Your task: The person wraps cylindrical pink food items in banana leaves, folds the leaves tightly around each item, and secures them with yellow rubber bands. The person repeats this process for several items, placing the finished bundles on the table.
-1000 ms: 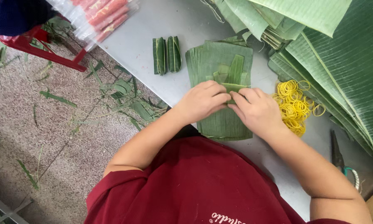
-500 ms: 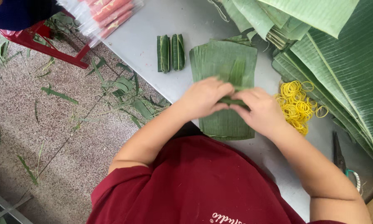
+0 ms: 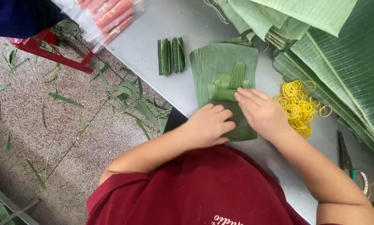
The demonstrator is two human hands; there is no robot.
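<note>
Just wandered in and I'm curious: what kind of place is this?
Probably a small food-wrapping workshop: a metal table with stacked banana leaves, a pile of yellow rubber bands, and finished leaf parcels.

Counted at centre frame: two bare hands, left and right. Upper centre: two finished dark green leaf-wrapped rolls. Centre: one stack of cut rectangular green leaf sheets. Right: one heap of yellow rubber bands, number uncountable. Lower right: one pair of scissors.

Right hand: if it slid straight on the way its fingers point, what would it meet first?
The right hand points up-left along the leaf stack. It would first meet the small folded leaf parcel at its fingertips, apparently already touching it.
</note>
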